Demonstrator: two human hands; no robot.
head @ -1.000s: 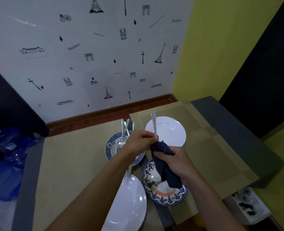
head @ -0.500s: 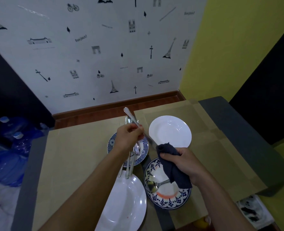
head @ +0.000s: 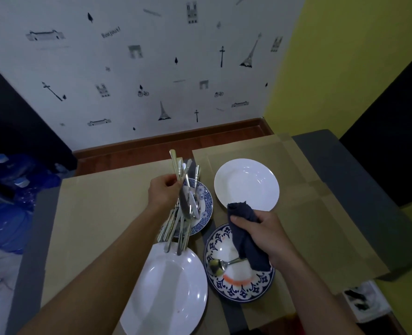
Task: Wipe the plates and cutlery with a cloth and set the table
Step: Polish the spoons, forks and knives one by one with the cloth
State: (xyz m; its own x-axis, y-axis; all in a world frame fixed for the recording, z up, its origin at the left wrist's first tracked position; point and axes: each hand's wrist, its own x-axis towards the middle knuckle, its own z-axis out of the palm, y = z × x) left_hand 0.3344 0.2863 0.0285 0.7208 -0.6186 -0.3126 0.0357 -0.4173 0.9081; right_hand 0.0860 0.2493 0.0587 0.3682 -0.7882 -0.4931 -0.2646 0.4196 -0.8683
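Plate [head: 166, 286], white, nearest on tabletop [head: 98, 213]; just right of it, patterned plate [head: 242, 292] with spoon [head: 218, 264] lying inside. Gripped cloth [head: 244, 240] in right hand [head: 265, 228], fingers curled round it, tail hanging over patterned plate. Further out, clutched cutlery [head: 184, 209] in left hand [head: 162, 192], fingers closed round whole bundle, ends fanned out both ways, above blue plate [head: 206, 201]. Beyond, far plate [head: 246, 184], white, apart from other plates. Seemed between pieces, nothing against cloth. Risked, on this reading, losing a piece from so fanned a bundle: could have slid free on any easing of grip while picking one out, and struck or chipped blue plate below.
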